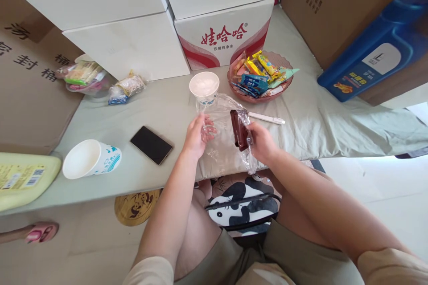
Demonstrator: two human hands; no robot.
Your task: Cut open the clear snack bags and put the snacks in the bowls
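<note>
My right hand (263, 142) grips small dark brown snack packets (240, 130) together with the edge of a clear plastic bag (219, 138). The bag spreads crumpled across the cloth towards my left hand (199, 136). That hand is at the bag's left side, its fingers loosely apart; whether they touch the film is hard to see. Just beyond stands an upright paper cup (204, 87) with something whitish inside. A white, narrow stick-like tool (266, 118) lies behind my right hand. Past it is a pink glass bowl (261, 98) heaped with colourful wrapped snacks (256, 73).
On the left are a phone (151, 144), a tipped paper cup (92, 159) and a pale yellow bottle (26, 178). Wrapped snacks (126, 87) lie by white boxes (127, 49) at the back. A blue bottle (374, 49) leans at right. Another person's foot (42, 231) shows lower left.
</note>
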